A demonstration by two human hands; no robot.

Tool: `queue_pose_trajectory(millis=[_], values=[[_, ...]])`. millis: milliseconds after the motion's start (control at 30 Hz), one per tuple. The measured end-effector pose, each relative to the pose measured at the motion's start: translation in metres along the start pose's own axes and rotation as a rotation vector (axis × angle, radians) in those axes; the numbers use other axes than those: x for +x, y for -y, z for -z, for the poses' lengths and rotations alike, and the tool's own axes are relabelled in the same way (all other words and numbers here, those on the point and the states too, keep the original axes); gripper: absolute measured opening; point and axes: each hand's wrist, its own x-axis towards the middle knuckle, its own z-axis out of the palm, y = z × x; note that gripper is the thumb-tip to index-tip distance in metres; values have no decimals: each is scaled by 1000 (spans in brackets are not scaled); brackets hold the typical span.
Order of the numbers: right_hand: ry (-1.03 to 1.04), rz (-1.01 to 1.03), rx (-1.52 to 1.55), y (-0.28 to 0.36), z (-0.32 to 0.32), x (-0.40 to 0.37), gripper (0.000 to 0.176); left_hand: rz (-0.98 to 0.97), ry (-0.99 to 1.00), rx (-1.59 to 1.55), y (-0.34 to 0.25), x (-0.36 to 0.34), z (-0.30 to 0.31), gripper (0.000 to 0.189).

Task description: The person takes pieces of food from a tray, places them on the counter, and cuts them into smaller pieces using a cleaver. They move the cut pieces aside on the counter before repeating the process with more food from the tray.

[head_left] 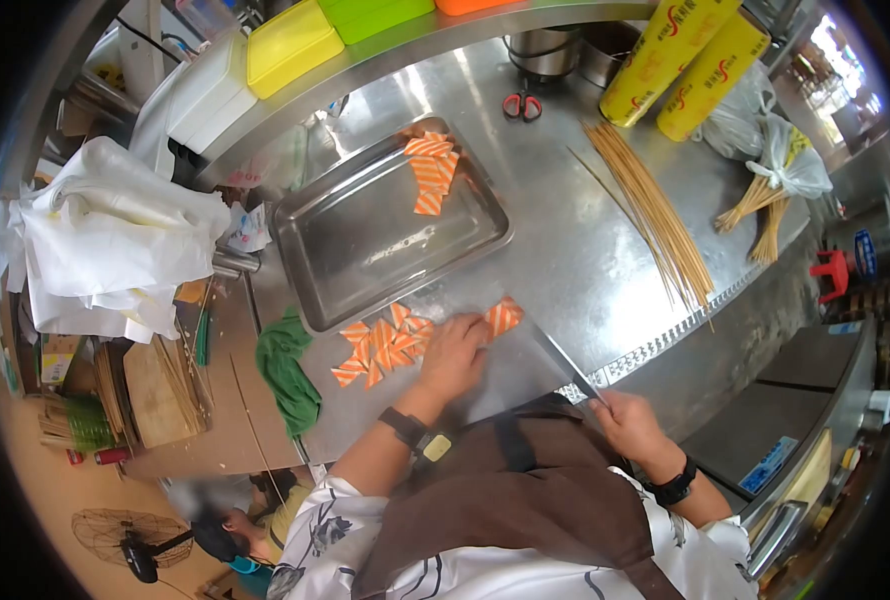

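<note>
My left hand (pixel 453 356) is closed at the near side of the metal table, its fingertips pressed on an orange-and-white striped food piece (pixel 504 316). Just left of it lies a loose pile of smaller striped slices (pixel 375 346), partly hidden by the hand. In my right hand (pixel 629 424) is the handle of a knife (pixel 565 365). The blade points up and left, and its tip is near the striped piece. Beyond my left hand, a rectangular steel tray (pixel 365 291) holds several more striped slices (pixel 431 168) at its far right.
Bamboo skewers (pixel 655 220) lie to the right, with scissors (pixel 521 106), yellow film rolls (pixel 670 60) and bagged skewers (pixel 765 205) behind. A green cloth (pixel 290 372) sits at left, beside white sheets (pixel 115 235). A person (pixel 250 530) is at lower left, near a fan (pixel 130 545).
</note>
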Motion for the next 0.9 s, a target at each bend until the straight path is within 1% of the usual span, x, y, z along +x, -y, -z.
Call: queue_pose_trajectory(millis=[33, 67, 133, 167, 233, 367, 467, 700, 767, 900], values=[[25, -2, -9, 3, 0, 1, 26, -62, 40, -36, 3, -2, -1, 48], [49, -4, -18, 6, 0, 2, 27, -61, 39, -37, 3, -4, -4, 48], [59, -19, -30, 10, 0, 3, 27, -64, -65, -73, -2, -4, -4, 40], [68, -34, -39, 11, 0, 4, 27, -61, -65, -75, -2, -4, -5, 40], [60, -38, -45, 10, -2, 4, 27, -236, -110, -112, 0, -1, -7, 30], [65, -21, -61, 10, -3, 5, 26, -248, -118, -132, 3, -1, -16, 26], [50, -20, -38, 13, -4, 5, 22, -246, -102, -145, 3, 1, -15, 26], [95, -65, -56, 20, -2, 6, 21, -231, -80, -165, 4, 3, -14, 29], [57, -44, -37, 17, -6, 5, 20, -230, -80, -166, 4, 3, -14, 30], [65, -45, -54, 22, -4, 7, 20, -225, -76, -181, 4, 3, -12, 32]])
